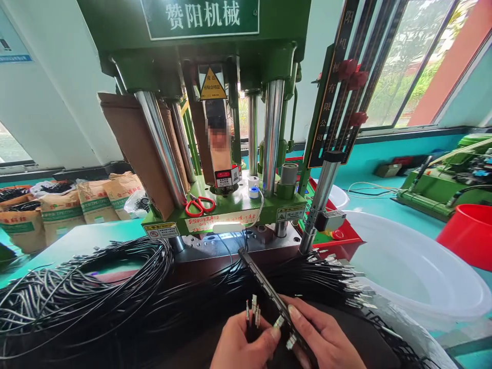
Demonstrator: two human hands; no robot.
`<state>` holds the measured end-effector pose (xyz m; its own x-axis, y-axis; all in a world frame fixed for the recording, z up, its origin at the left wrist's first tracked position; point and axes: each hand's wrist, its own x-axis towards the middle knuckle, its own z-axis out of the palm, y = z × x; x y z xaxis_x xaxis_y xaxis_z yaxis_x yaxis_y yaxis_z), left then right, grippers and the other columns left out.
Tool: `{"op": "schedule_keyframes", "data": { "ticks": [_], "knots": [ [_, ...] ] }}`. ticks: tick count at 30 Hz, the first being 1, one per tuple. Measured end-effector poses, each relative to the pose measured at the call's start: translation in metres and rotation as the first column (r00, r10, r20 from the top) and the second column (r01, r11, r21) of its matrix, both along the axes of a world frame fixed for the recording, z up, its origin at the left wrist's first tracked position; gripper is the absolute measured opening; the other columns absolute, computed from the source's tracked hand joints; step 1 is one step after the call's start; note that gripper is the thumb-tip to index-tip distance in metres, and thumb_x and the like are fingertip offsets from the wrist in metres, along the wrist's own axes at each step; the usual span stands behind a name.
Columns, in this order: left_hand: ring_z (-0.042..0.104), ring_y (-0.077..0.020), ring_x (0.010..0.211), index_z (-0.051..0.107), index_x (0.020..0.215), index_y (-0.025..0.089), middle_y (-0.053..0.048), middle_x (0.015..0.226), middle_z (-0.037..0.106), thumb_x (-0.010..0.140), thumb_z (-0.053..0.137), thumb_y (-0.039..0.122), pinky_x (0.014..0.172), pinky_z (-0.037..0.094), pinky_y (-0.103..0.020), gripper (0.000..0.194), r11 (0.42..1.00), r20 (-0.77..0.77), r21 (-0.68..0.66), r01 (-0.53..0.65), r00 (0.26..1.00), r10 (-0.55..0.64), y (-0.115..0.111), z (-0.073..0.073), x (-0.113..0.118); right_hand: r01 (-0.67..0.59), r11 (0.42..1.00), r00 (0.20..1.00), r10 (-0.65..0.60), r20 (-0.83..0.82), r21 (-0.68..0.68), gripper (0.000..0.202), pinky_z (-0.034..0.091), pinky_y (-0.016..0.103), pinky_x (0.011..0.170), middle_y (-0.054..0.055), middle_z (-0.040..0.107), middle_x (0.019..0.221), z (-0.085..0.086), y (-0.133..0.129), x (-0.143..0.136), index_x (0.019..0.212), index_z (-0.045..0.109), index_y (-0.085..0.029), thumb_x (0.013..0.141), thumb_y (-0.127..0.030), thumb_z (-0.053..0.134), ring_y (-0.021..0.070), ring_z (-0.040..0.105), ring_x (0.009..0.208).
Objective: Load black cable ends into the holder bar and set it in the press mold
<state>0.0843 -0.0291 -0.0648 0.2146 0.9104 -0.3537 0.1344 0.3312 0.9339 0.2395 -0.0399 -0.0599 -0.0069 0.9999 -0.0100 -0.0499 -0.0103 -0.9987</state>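
My left hand (244,342) is closed around several black cables, whose silvery connector ends (253,312) stick up past the fingers. Its thumb and finger pinch one metal connector (279,323) at the edge of a long, narrow black bar (265,284). My right hand (326,333) grips the near end of this bar, thumb on top. Another connector (291,342) hangs beside the bar, between the hands. The bar slants away toward the press bed (207,248), where thin cables run from its far end. Black cables (192,292) cover the bench below.
A green press (207,48) stands ahead, with red-handled scissors (200,206) on its plate. Coiled cables (126,271) lie left; a bundle with metal ends (342,271) lies right. Beyond are a white tub (415,266), a red bucket (467,236) and paper sacks (63,210).
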Motion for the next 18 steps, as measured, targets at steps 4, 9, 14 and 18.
{"op": "schedule_keyframes", "data": {
  "ticks": [4, 9, 14, 18],
  "knots": [
    [0.039, -0.0056, 0.035, 0.049, 0.064, 0.018, 0.006, 0.046, 0.044, 0.064, 0.069, 0.057, 0.037, 0.031, -0.018, 0.044, 0.999, 0.000, -0.025, 0.027, 1.000, -0.027, -0.0003, 0.0045, 0.0001, -0.008, 1.000, 1.000, 0.008, 0.004, -0.007, 0.040, 0.054, 0.030, 0.074, 0.007, 0.072, 0.089, -0.0012, -0.0008, -0.0003, 0.108, 0.072, -0.024, 0.083, -0.052, 0.057, 0.0223, 0.066, 0.080],
    [0.040, -0.0064, 0.035, 0.048, 0.064, 0.019, 0.007, 0.045, 0.043, 0.066, 0.069, 0.052, 0.037, 0.030, -0.018, 0.039, 0.999, -0.004, -0.031, 0.041, 0.999, -0.041, -0.0001, 0.0075, 0.0000, -0.057, 0.998, 0.998, 0.057, 0.009, -0.024, 0.041, 0.054, 0.025, 0.065, 0.006, 0.071, 0.086, -0.0011, -0.0007, 0.0009, 0.110, 0.070, -0.023, 0.084, -0.051, 0.057, 0.0181, 0.063, 0.071],
    [0.040, -0.0068, 0.035, 0.049, 0.065, 0.018, 0.007, 0.043, 0.043, 0.067, 0.069, 0.049, 0.037, 0.029, -0.017, 0.037, 0.999, -0.006, -0.019, 0.043, 0.999, -0.044, -0.0004, 0.0084, 0.0002, -0.030, 1.000, 0.999, 0.030, 0.024, -0.004, 0.044, 0.053, 0.024, 0.062, 0.007, 0.070, 0.086, -0.0011, -0.0004, 0.0005, 0.108, 0.072, -0.022, 0.081, -0.055, 0.059, 0.0183, 0.063, 0.070],
    [0.039, -0.0065, 0.035, 0.049, 0.064, 0.019, 0.007, 0.043, 0.043, 0.065, 0.070, 0.053, 0.036, 0.029, -0.017, 0.040, 1.000, 0.023, -0.016, 0.026, 0.999, -0.026, -0.0004, 0.0060, 0.0019, -0.077, 0.997, 0.996, 0.077, 0.033, -0.001, 0.043, 0.054, 0.030, 0.076, 0.008, 0.070, 0.093, -0.0009, -0.0002, 0.0004, 0.113, 0.069, -0.022, 0.085, -0.052, 0.054, 0.0215, 0.064, 0.081]
  ]
}}
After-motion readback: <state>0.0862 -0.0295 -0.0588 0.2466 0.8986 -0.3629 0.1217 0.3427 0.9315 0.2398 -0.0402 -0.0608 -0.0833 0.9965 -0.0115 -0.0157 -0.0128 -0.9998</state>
